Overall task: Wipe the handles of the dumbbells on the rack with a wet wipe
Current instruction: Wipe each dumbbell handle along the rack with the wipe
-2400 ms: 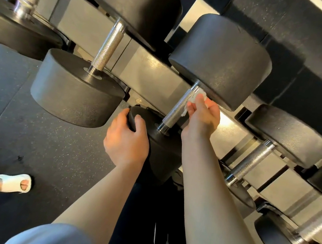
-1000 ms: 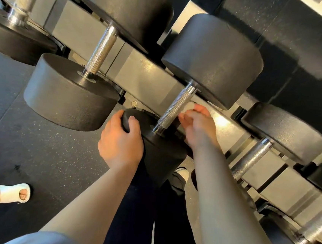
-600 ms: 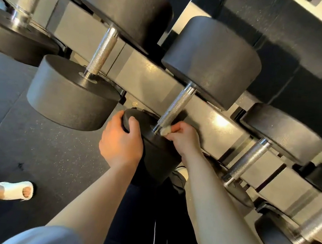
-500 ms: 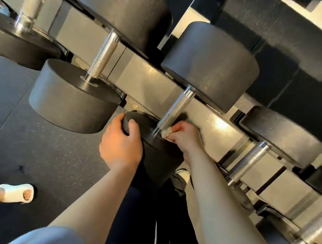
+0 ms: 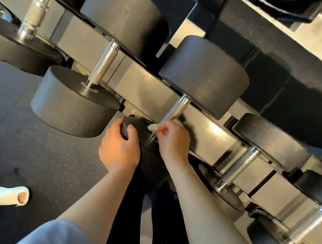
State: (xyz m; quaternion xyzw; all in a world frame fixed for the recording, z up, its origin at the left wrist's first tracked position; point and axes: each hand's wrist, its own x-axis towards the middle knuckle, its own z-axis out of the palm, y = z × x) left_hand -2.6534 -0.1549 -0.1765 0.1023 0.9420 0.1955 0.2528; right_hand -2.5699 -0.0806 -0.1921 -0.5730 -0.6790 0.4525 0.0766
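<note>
Black dumbbells with knurled steel handles lie in a row on a grey rack (image 5: pixel 146 84). My right hand (image 5: pixel 174 141) pinches a small white wet wipe (image 5: pixel 153 127) against the low end of the middle dumbbell's handle (image 5: pixel 174 111), close to its near head (image 5: pixel 147 146). My left hand (image 5: pixel 119 149) grips the rim of that near head, fingers curled over its edge. The lowest part of the handle is hidden behind my right hand.
Another dumbbell handle (image 5: pixel 103 66) lies to the left and another one (image 5: pixel 236 167) to the right on the same rack. Dark speckled rubber floor (image 5: pixel 34 148) lies at the left. A foot in a white sandal (image 5: pixel 7 195) stands at the lower left.
My right hand slid the wipe down the middle handle from its upper end to its lower end. My left hand kept its hold on the near head.
</note>
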